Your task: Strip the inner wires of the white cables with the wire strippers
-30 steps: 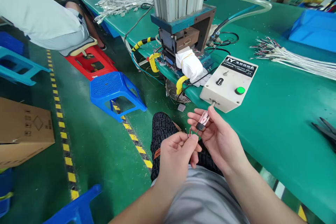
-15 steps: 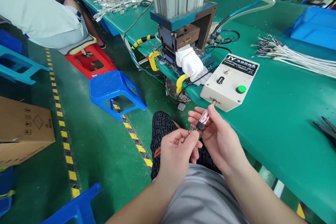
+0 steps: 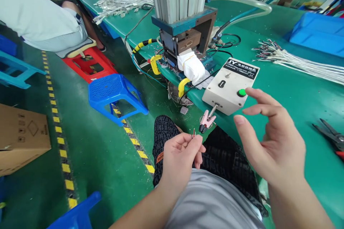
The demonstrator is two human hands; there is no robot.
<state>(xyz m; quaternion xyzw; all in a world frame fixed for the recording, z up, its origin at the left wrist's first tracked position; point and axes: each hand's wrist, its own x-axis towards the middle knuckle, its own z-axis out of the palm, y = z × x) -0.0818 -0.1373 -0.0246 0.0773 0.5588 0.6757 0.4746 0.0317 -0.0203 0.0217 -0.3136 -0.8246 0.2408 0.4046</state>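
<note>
Between the thumb and fingers of my left hand thin wires are pinched, red and dark ends sticking up. Just beyond them a pink clip with black tips hangs from the metal shaft at the front of a white control box. Whether the black tips grip a wire, I cannot make out. My right hand is open and holds nothing, thumb and fingers apart. Its index fingertip is at the box's green button; I cannot tell if it presses.
A press machine stands left of the box, with a white wrapped bundle at its front. White cables and pliers lie to the right, a blue bin behind. Beside the bench are a blue stool and a seated person.
My right hand has let go of the pink clip and moved right and up to the green button. The left hand has stayed at the wires. The view has shifted slightly.
</note>
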